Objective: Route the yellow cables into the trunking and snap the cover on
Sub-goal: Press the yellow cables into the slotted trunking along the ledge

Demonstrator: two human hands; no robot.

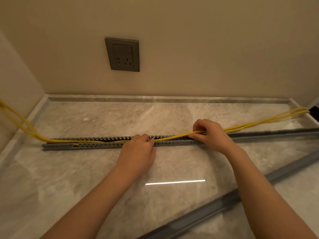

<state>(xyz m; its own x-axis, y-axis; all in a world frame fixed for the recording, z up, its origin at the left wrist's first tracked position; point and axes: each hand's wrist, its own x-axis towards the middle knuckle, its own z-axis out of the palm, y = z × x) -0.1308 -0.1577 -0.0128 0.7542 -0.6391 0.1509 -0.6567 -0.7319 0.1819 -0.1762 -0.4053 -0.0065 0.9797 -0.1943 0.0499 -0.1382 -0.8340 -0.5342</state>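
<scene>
While the left hand (pixel 138 150) pinches the yellow cables (pixel 172 137) down into the trunking (pixel 96 145), the right hand (pixel 211 133), at its 3 o'clock, grips them lifted above it. The trunking runs 9-to-3 across the desk (pixel 77 173), with the unseated length toward 3.

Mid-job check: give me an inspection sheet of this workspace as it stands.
Surface: glossy pale grey marbled slab, light streak reflected.
Job's things: grey slotted plastic trunking, open; long grey cover strip lying diagonally, apart.
Clutter: nothing seen.
Grippers: left hand holds yellow cables down mid-channel; right hand grips them raised.
Cables: seated left of left hand, outside trunking to its right.
Surroundings: beige wall, grey wall socket.
</scene>
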